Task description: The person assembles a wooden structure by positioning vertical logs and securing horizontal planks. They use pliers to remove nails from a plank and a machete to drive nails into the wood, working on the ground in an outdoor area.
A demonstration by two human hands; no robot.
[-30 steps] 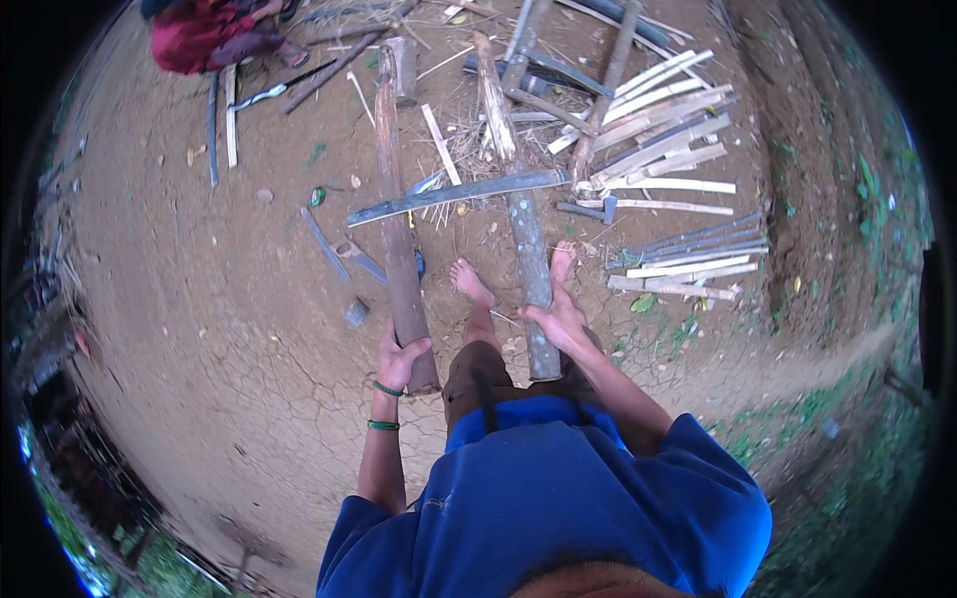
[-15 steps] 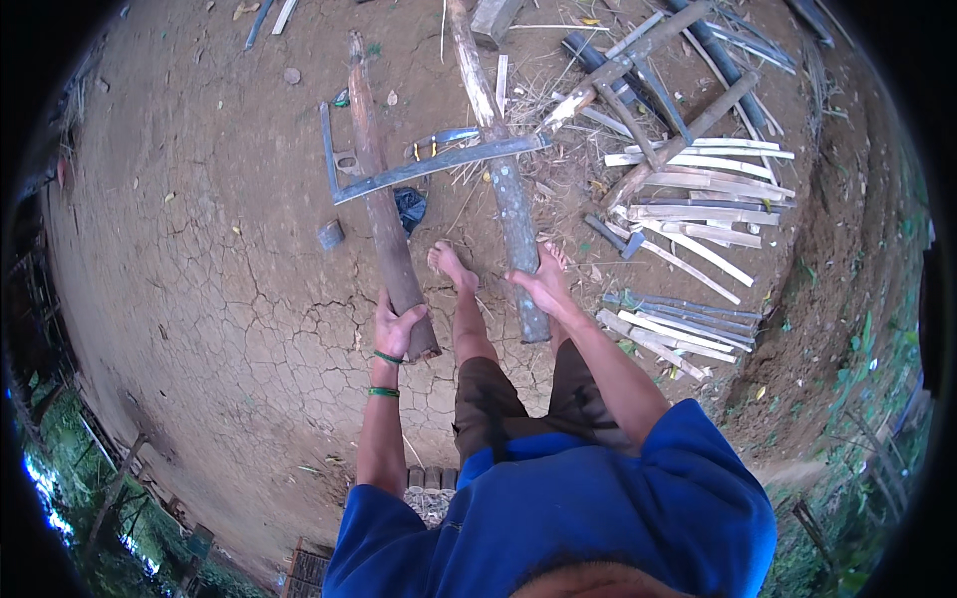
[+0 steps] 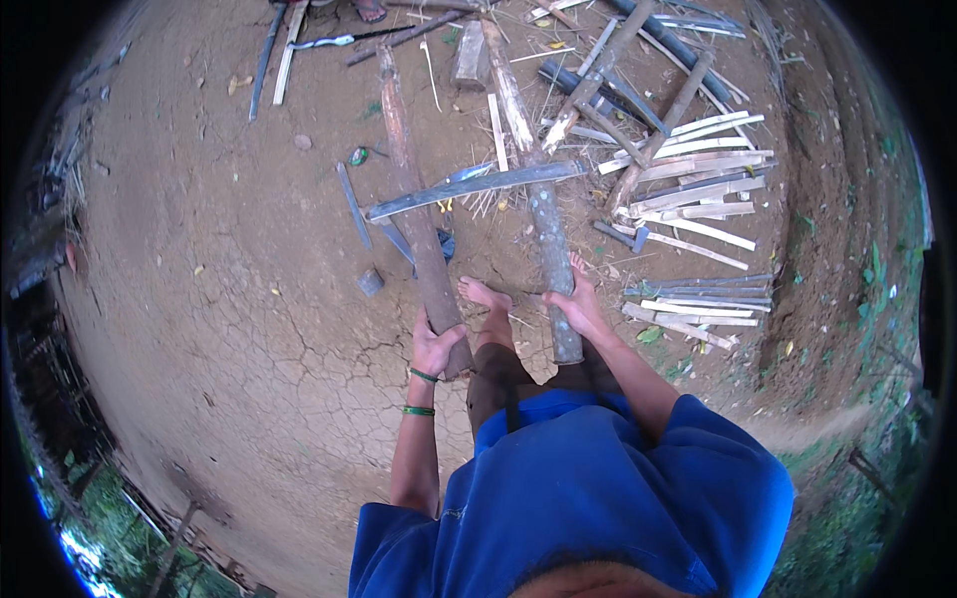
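My left hand [image 3: 436, 349] is wrapped round the near end of a brown wooden pole [image 3: 417, 189]. My right hand [image 3: 581, 307] grips the near end of a second pole [image 3: 551, 239], with mottled grey bark and a peeled pale far part. Both poles point away from me, roughly side by side. A dark flat crosspiece [image 3: 478, 189] lies over both. How it is joined to them cannot be made out. Under the poles show a dark plastic bag [image 3: 447, 245] and part of a grey strip [image 3: 397, 240]. My bare foot [image 3: 485, 295] stands between them.
Split bamboo strips [image 3: 703, 169] lie fanned out at right, beside a hatchet [image 3: 638, 237] and another bundle [image 3: 698, 304]. Crossed poles [image 3: 638, 120] stand behind. At left are a short wood block [image 3: 370, 282] and a loose strip [image 3: 355, 206]. Someone else's foot [image 3: 370, 10] shows at the top.
Both poles and the crosspiece have shifted forward over the ground, still in my hands. The crosspiece's left end has come away from the loose strip. Another person's foot now shows at the top.
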